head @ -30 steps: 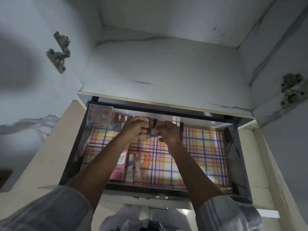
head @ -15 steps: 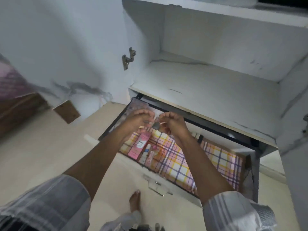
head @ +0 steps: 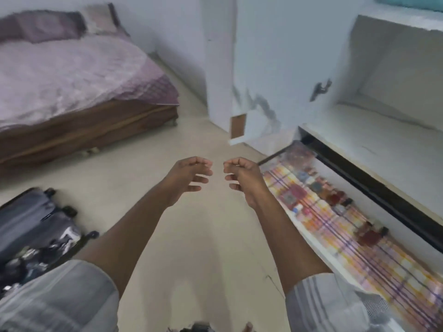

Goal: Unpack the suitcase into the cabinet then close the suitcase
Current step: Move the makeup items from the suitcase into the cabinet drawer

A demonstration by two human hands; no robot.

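Since the earlier frames both hands have come out of the drawer (head: 359,238) and the view has swung left, away from the cabinet (head: 388,140) and toward the room. The left hand (head: 189,178) and right hand (head: 242,177) now hang over the bare floor (head: 203,248), side by side and apart, fingers loosely curled, neither holding anything. The drawer stands pulled out at the right, lined with a plaid sheet; small bottles and tubes (head: 321,190) lie in a row along its far side (blur prevents telling them apart). Above the drawer the cabinet shelf is open, and its door (head: 263,68) stands swung outward at centre, a hinge visible on the inner face. The suitcase (head: 33,231) lies open on the floor at the near left, well apart from the drawer, its grey half toward the far side and dark items showing in the near half. A bed (head: 72,75) with a mauve cover and pillows occupies the far left. Striped sleeves (head: 60,298) cover both upper arms at the near edge
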